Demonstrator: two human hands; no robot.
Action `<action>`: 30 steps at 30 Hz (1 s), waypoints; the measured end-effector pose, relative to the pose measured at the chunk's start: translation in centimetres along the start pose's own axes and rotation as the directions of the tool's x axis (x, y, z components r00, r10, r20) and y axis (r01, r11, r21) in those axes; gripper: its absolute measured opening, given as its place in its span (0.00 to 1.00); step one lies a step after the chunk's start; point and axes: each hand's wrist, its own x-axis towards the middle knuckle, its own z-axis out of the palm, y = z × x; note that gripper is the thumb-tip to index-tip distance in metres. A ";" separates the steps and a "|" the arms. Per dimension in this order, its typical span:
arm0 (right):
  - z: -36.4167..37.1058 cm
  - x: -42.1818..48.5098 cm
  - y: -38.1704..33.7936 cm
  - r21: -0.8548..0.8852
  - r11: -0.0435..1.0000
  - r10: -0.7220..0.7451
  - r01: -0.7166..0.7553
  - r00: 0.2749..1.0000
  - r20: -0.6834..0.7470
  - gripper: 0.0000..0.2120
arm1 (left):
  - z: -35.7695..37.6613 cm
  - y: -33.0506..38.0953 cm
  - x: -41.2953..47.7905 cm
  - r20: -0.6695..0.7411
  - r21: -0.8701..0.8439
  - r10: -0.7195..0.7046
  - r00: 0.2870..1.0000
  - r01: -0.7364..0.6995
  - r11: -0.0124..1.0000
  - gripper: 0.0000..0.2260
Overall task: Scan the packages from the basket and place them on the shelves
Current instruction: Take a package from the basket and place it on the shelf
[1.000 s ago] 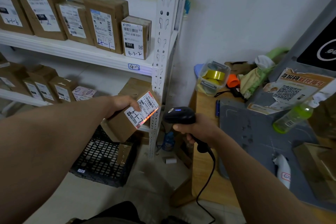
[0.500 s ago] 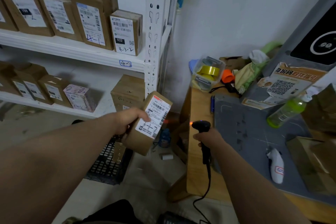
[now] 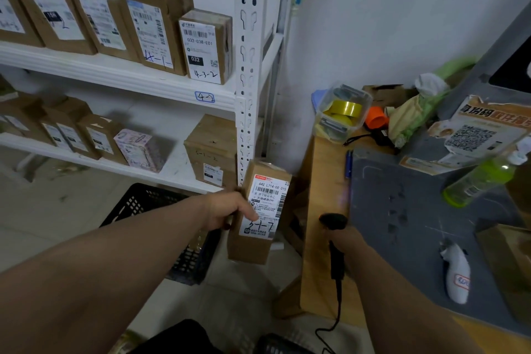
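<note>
My left hand (image 3: 230,210) grips a brown cardboard package (image 3: 255,247) upright in front of the white shelf post (image 3: 247,66), its white label with handwritten numbers facing me. My right hand (image 3: 349,247) holds a black corded barcode scanner (image 3: 333,224) over the wooden table edge (image 3: 321,210), right of the package and pointing away from it. A black mesh basket (image 3: 138,204) sits on the floor below my left arm. The white shelves (image 3: 129,77) carry several labelled boxes.
The table holds a grey mat (image 3: 408,224), a clear tub of tape rolls (image 3: 342,112), a green bottle (image 3: 479,178), a white object (image 3: 457,276) and a QR-code sign (image 3: 471,135). A brown box (image 3: 211,149) stands at the right end of the lower shelf.
The scanner has swung away from the package label and dropped toward the table. My left hand has turned the package upright and carried it right, up to the shelf post.
</note>
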 end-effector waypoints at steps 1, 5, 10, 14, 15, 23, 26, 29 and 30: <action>0.2 -0.1 0.1 -0.003 1.000 0.008 -0.008 1.000 -0.005 0.19 | 0.0 0.0 0.0 -0.008 -0.001 -0.006 1.000 0.006 1.000 0.24; 0.5 -0.7 0.5 -0.073 0.996 0.047 -0.051 0.997 -0.053 0.21 | 0.2 -0.1 -0.4 -0.047 0.010 -0.025 0.999 0.025 1.000 0.19; 0.0 -0.9 0.8 -0.095 0.995 0.024 -0.032 0.997 -0.079 0.30 | 0.4 -0.2 -0.5 -0.069 0.002 -0.030 0.997 0.030 1.000 0.20; -0.4 -1.1 0.7 -0.152 0.988 -0.024 0.008 0.995 -0.101 0.41 | 0.3 -0.2 -0.4 -0.040 0.019 -0.029 0.999 0.030 0.999 0.20; -0.7 -1.2 0.4 -0.171 0.985 -0.049 0.028 0.992 -0.119 0.39 | 0.1 -0.2 -0.4 -0.037 0.017 -0.031 0.999 0.032 0.999 0.20; -1.9 -5.0 -5.0 -0.167 0.933 -0.326 0.320 0.945 -0.014 0.34 | -1.4 -0.9 -1.7 -0.056 0.022 -0.043 0.997 0.044 0.999 0.18; 0.6 -8.3 -8.8 -0.053 0.874 -0.468 0.483 0.866 0.175 0.30 | -2.7 -1.2 -2.5 -0.055 0.057 -0.036 0.998 0.039 0.998 0.19; 4.0 -11.1 -12.8 -0.040 0.829 -0.503 0.557 0.776 0.380 0.32 | -5.0 -1.6 -3.5 -0.090 0.052 -0.011 0.996 0.015 0.999 0.21; 5.2 -11.9 -14.1 -0.063 0.809 -0.503 0.585 0.743 0.443 0.34 | -5.9 -1.7 -4.0 -0.095 0.051 0.001 0.996 0.004 0.999 0.22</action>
